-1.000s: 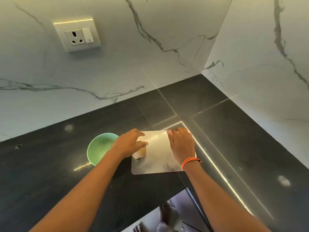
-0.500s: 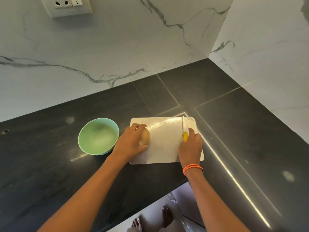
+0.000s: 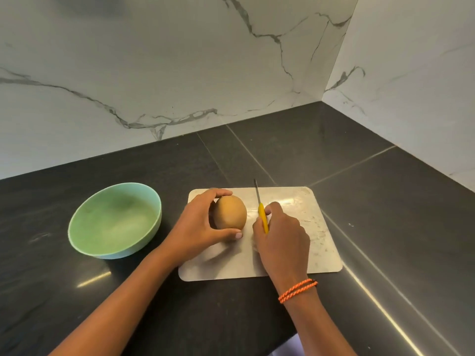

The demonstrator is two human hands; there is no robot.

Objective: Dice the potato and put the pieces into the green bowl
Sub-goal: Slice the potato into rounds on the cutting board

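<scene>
Your left hand curls round the whole potato, which sits on the left part of the cutting board. Your right hand grips the yellow-handled knife just right of the potato, blade seemingly clear of it. The green bowl stands left of the board.

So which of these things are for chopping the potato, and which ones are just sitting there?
For the job:
- potato, whole, held by the left hand
- knife, gripped by the right hand
- cutting board under them
- green bowl, with no pieces in it yet

Just there:
- black counter
- marble wall
- orange wristband
</scene>
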